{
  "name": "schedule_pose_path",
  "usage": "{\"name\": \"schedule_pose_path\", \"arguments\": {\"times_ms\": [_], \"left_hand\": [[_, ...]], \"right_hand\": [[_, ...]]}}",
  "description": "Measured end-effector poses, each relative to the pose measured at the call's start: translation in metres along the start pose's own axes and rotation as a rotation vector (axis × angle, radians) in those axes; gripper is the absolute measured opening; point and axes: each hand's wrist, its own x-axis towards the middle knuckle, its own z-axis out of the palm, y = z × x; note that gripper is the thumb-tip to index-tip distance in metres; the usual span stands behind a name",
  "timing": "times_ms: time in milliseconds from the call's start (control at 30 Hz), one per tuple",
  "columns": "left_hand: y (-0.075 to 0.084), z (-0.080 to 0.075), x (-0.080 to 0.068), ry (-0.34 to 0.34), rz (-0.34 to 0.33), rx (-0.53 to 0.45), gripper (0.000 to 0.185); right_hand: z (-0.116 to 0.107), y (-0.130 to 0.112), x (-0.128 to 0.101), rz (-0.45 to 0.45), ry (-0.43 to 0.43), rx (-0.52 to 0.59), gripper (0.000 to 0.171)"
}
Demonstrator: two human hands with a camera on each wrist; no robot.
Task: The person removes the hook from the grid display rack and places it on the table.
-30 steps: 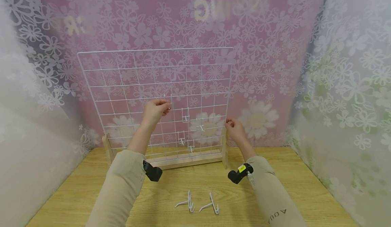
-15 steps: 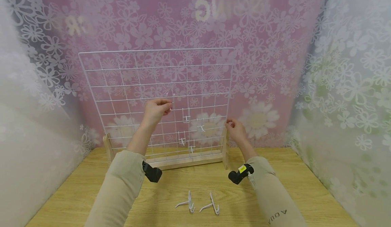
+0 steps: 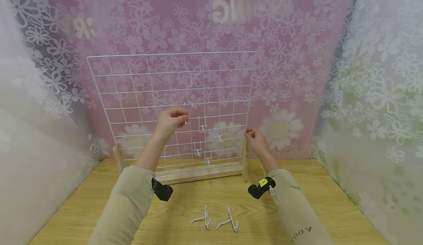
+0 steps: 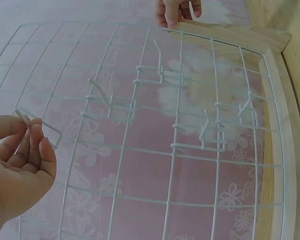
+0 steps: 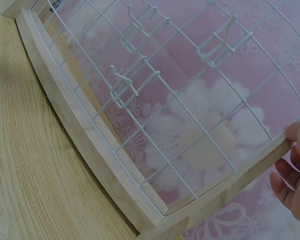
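In the head view my left hand (image 3: 172, 121) pinches a white wire hook (image 3: 191, 108) in front of the white wire grid (image 3: 172, 54). The left wrist view shows the hook's wire frame (image 4: 52, 135) sticking out past the fingertips, its peg partly hidden by them. Whether it touches the grid I cannot tell. My right hand (image 3: 256, 140) grips the top of the wooden upright (image 3: 245, 160) at the grid's right edge, thumb on the near side (image 5: 295, 131). Several similar hooks hang on the grid, among them one upper hook (image 3: 202, 127) and one lower hook (image 3: 207, 160).
Two loose wire hooks, a left one (image 3: 205, 218) and a right one (image 3: 228, 220), lie on the wooden table (image 3: 175, 219) near its front. The grid's wooden base (image 3: 198, 174) stands farther back. A pink flowered curtain (image 3: 290, 72) hangs behind, with pale sheets at both sides.
My left hand has shifted slightly to the right with the hook, whose prongs now lean a little more. The right hand keeps its hold on the upright.
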Motion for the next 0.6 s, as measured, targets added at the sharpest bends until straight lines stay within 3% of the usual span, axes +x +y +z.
{"name": "schedule_pose_path", "arguments": {"times_ms": [600], "left_hand": [[-0.019,0.0,-0.015,-0.057,-0.063,0.028,0.023]], "right_hand": [[0.0,-0.002,0.0,0.013,-0.003,-0.022,0.022]]}}
